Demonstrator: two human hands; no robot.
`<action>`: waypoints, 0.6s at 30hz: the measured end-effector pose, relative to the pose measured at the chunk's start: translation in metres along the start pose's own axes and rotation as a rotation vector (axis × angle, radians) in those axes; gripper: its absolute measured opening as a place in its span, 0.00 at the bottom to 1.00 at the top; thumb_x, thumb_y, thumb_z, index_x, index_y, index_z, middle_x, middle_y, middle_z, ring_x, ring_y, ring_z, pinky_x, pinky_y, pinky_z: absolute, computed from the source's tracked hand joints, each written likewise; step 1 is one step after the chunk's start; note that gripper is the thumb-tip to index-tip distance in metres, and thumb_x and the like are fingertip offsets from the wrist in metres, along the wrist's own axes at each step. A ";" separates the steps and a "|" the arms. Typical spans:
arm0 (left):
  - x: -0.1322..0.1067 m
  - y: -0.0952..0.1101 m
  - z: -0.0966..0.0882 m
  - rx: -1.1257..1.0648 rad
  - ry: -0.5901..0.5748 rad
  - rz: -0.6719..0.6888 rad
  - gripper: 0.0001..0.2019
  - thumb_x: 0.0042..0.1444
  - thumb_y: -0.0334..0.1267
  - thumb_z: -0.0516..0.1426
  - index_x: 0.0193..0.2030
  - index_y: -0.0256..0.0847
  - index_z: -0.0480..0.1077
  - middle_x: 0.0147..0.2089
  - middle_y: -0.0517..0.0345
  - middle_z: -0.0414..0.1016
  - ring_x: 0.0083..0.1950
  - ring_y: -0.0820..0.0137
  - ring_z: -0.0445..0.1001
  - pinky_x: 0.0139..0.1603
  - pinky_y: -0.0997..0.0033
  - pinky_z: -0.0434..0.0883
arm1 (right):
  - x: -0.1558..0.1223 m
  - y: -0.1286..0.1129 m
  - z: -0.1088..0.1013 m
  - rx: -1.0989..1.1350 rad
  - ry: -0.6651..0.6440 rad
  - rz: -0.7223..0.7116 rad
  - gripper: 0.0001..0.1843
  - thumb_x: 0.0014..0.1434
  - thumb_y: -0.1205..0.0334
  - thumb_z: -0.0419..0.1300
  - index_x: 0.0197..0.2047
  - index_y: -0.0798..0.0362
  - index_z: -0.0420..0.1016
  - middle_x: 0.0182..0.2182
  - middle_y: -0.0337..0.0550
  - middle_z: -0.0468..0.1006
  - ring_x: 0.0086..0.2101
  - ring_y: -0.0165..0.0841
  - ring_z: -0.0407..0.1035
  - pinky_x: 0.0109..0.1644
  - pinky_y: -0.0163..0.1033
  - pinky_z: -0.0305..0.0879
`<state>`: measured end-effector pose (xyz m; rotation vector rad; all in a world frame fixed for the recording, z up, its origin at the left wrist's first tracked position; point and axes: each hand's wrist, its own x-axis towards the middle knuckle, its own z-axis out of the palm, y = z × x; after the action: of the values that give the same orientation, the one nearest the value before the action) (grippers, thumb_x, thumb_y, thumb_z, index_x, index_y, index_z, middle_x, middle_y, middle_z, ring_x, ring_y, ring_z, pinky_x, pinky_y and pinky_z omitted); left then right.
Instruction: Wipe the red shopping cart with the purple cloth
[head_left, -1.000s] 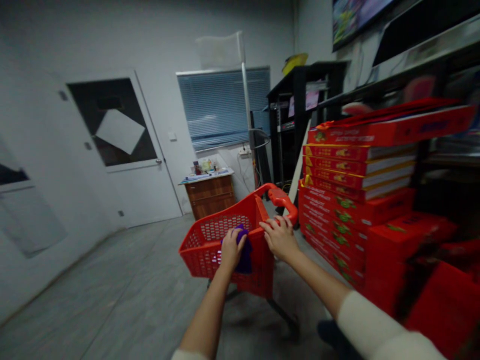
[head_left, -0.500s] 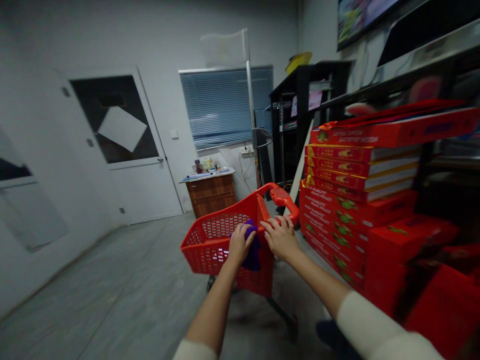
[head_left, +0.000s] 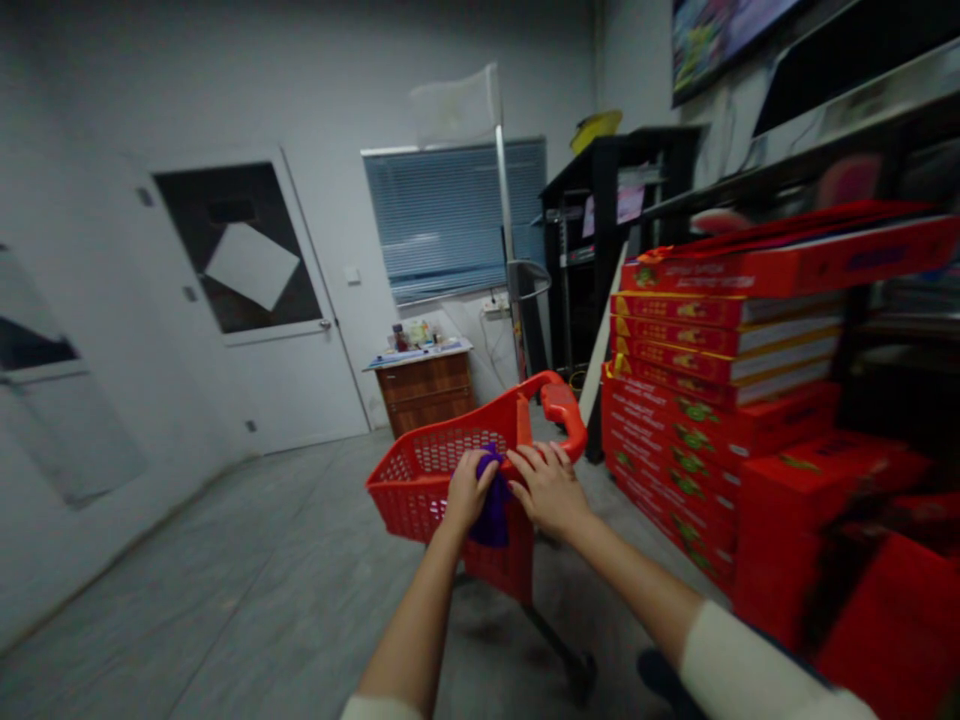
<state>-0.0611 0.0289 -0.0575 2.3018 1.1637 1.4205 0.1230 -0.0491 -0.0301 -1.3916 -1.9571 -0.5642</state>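
We grip a purple cloth point(head_left: 493, 516) at a red cart point(head_left: 397, 500)
Our left hand point(head_left: 469, 492) has its fingers closed on the cloth, just inside the basket's rim; our right hand point(head_left: 547, 490) lies open, fingers spread on the rim below the handle point(head_left: 562, 412). Stacked red boxes point(head_left: 712, 420) stand nearby.

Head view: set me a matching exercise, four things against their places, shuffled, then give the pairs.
Things:
1. Purple cloth
2. Stacked red boxes
3. Wooden drawers
4. Blinds

Places:
A. Hanging at the window
B. Right of the cart
C. In the left hand
D. Beside the door

Pairs: 1-C, 2-B, 3-D, 4-A
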 end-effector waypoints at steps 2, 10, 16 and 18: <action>-0.001 -0.013 -0.009 0.005 -0.007 -0.029 0.12 0.65 0.46 0.53 0.48 0.43 0.70 0.48 0.51 0.73 0.52 0.63 0.72 0.59 0.58 0.68 | 0.000 0.011 -0.010 -0.007 0.039 -0.010 0.24 0.67 0.52 0.50 0.62 0.49 0.70 0.60 0.45 0.71 0.60 0.41 0.58 0.68 0.49 0.45; 0.006 -0.008 -0.013 -0.009 -0.018 -0.043 0.13 0.64 0.47 0.53 0.46 0.42 0.71 0.47 0.52 0.74 0.51 0.63 0.72 0.58 0.58 0.68 | 0.004 0.034 -0.007 0.025 0.191 0.162 0.21 0.66 0.58 0.48 0.55 0.50 0.76 0.58 0.49 0.71 0.61 0.44 0.55 0.66 0.55 0.52; 0.020 0.046 0.005 -0.084 -0.108 0.107 0.12 0.64 0.47 0.53 0.47 0.44 0.71 0.47 0.52 0.73 0.51 0.64 0.71 0.57 0.61 0.68 | 0.003 0.024 -0.010 0.066 0.146 0.165 0.20 0.66 0.60 0.48 0.54 0.48 0.76 0.56 0.48 0.72 0.61 0.45 0.54 0.66 0.55 0.52; 0.019 0.037 -0.001 -0.096 -0.102 0.087 0.12 0.64 0.46 0.54 0.47 0.43 0.71 0.47 0.52 0.74 0.51 0.64 0.72 0.57 0.61 0.68 | 0.002 0.021 -0.012 0.078 0.146 0.169 0.20 0.66 0.61 0.48 0.53 0.49 0.77 0.55 0.48 0.73 0.61 0.45 0.54 0.66 0.55 0.51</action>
<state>-0.0381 0.0171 -0.0249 2.3539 0.9568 1.3386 0.1456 -0.0487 -0.0204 -1.4103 -1.7098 -0.4912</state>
